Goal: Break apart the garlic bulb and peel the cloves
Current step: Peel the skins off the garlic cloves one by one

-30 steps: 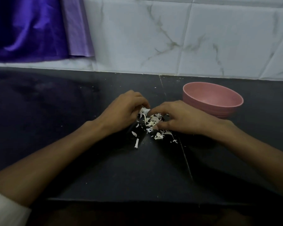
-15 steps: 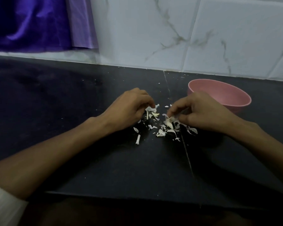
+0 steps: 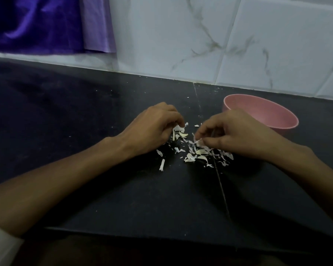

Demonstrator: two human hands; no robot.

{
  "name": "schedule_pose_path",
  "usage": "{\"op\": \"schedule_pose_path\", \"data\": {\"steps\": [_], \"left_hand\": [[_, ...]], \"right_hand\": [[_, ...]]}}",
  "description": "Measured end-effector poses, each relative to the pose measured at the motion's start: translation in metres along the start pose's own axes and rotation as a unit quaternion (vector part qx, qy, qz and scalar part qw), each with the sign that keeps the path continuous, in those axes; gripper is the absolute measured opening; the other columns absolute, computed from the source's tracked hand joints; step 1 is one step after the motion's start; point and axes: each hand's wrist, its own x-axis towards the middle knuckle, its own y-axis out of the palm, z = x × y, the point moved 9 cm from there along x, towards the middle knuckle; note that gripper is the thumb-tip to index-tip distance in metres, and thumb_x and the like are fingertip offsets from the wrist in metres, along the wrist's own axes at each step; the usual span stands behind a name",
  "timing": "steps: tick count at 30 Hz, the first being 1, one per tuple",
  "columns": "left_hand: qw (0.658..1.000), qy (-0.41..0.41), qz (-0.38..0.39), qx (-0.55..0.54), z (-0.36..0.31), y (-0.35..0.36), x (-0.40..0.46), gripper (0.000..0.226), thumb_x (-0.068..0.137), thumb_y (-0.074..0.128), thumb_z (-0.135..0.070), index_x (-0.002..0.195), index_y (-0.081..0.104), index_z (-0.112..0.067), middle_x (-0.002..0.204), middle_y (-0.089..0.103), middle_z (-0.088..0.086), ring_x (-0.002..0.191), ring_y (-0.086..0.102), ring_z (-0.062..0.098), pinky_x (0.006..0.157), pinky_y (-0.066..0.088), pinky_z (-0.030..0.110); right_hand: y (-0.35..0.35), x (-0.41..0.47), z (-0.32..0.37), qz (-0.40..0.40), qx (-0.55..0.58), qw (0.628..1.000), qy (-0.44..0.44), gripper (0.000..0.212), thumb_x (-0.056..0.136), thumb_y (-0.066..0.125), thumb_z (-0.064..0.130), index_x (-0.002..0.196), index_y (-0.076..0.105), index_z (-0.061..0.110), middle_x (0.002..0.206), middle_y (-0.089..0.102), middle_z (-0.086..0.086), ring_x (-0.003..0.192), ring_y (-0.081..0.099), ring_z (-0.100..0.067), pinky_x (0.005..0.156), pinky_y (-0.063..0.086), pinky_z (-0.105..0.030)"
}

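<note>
1. I see garlic skins heaped on the dark counter between both hands; no whole clove shows, so I cannot tell its long axis.
2. Left hand curls round a white scrap; right hand pinches a skin flake.
3. Risk, I judge: tugged flakes scatter, missing the pink bowl just behind.
</note>
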Motion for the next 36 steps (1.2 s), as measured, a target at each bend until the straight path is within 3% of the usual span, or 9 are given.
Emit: {"op": "schedule_pose_path", "data": {"steps": [6, 10, 12, 14, 17, 24, 28, 31, 36], "left_hand": [[1.000, 0.008, 0.008, -0.007, -0.005, 0.004, -0.001, 0.022, 0.090, 0.060, 0.000, 0.104, 0.072, -0.013, 0.104, 0.068, 0.000, 0.096, 0.057, 0.016, 0.081, 0.049, 0.035], [1.000, 0.006, -0.003, -0.004, -0.004, 0.000, -0.001, 0.022, 0.091, 0.059, 0.000, 0.103, 0.073, -0.013, 0.103, 0.068, 0.000, 0.096, 0.058, 0.016, 0.081, 0.049, 0.034], [1.000, 0.005, -0.006, 0.001, -0.002, 0.000, 0.000, 0.022, 0.090, 0.059, 0.000, 0.103, 0.072, -0.013, 0.103, 0.068, 0.000, 0.096, 0.058, 0.016, 0.081, 0.050, 0.035], [1.000, 0.005, -0.006, 0.000, -0.002, 0.001, -0.001, 0.021, 0.091, 0.060, -0.001, 0.103, 0.072, -0.014, 0.102, 0.068, 0.000, 0.096, 0.058, 0.016, 0.081, 0.049, 0.035], [1.000, 0.009, -0.009, -0.004, -0.004, 0.001, -0.001, 0.019, 0.091, 0.060, -0.004, 0.105, 0.071, -0.012, 0.101, 0.069, -0.001, 0.093, 0.057, 0.014, 0.080, 0.047, 0.031], [0.990, -0.053, -0.025, -0.129, -0.003, -0.003, -0.001, 0.019, 0.088, 0.070, -0.009, 0.106, 0.073, -0.012, 0.090, 0.070, -0.009, 0.076, 0.059, -0.007, 0.070, 0.047, 0.009], [0.974, -0.091, -0.002, -0.206, 0.001, 0.003, -0.002, 0.016, 0.086, 0.073, -0.014, 0.102, 0.075, -0.013, 0.084, 0.073, -0.005, 0.068, 0.064, -0.005, 0.067, 0.050, 0.014], [0.968, -0.110, -0.009, -0.227, 0.005, 0.005, -0.002, 0.017, 0.081, 0.078, -0.020, 0.096, 0.077, -0.014, 0.079, 0.073, -0.004, 0.061, 0.061, -0.005, 0.062, 0.046, 0.011], [0.968, -0.115, -0.038, -0.220, 0.005, 0.002, -0.005, 0.011, 0.080, 0.077, -0.021, 0.089, 0.078, -0.015, 0.076, 0.075, -0.004, 0.061, 0.067, 0.005, 0.061, 0.054, 0.019]], "right_hand": [[0.019, -0.009, -0.004, 0.019, -0.049, 0.998, -0.016, 0.015, 0.084, 0.074, 0.019, 0.098, 0.077, 0.025, 0.080, 0.055, 0.019, 0.071, 0.051, 0.020, 0.062, 0.035, -0.006], [0.016, -0.010, -0.001, 0.018, -0.023, 1.000, -0.004, 0.010, 0.082, 0.074, 0.015, 0.081, 0.072, 0.024, 0.070, 0.058, 0.020, 0.067, 0.053, 0.020, 0.061, 0.038, -0.005], [0.012, -0.010, -0.002, 0.009, 0.007, 1.000, 0.006, 0.009, 0.083, 0.073, 0.013, 0.081, 0.071, 0.021, 0.058, 0.060, 0.026, 0.062, 0.054, 0.019, 0.059, 0.038, -0.004], [0.007, -0.009, -0.004, -0.011, 0.031, 0.999, 0.007, 0.012, 0.085, 0.073, 0.013, 0.082, 0.069, 0.024, 0.057, 0.057, 0.038, 0.059, 0.057, 0.016, 0.058, 0.040, -0.005], [0.001, -0.005, -0.007, -0.035, 0.044, 0.998, 0.004, 0.012, 0.087, 0.073, 0.015, 0.086, 0.069, 0.026, 0.059, 0.057, 0.040, 0.058, 0.058, 0.012, 0.057, 0.042, -0.006], [-0.009, 0.011, -0.011, -0.092, 0.121, 0.988, 0.013, 0.026, 0.085, 0.074, 0.006, 0.084, 0.060, 0.028, 0.067, 0.066, 0.011, 0.053, 0.061, 0.000, 0.049, 0.044, -0.012], [-0.006, 0.011, -0.011, -0.119, 0.125, 0.985, 0.006, 0.039, 0.082, 0.078, 0.009, 0.081, 0.046, 0.032, 0.074, 0.065, 0.007, 0.052, 0.056, 0.001, 0.051, 0.040, -0.013], [-0.002, 0.009, -0.012, -0.126, 0.175, 0.977, 0.004, 0.038, 0.081, 0.078, 0.007, 0.082, 0.045, 0.028, 0.078, 0.069, 0.001, 0.053, 0.056, 0.001, 0.049, 0.040, -0.012], [0.003, 0.003, -0.008, -0.118, 0.271, 0.955, -0.005, 0.036, 0.079, 0.079, 0.012, 0.082, 0.045, 0.023, 0.077, 0.070, -0.002, 0.046, 0.055, 0.002, 0.043, 0.038, -0.010]]}}
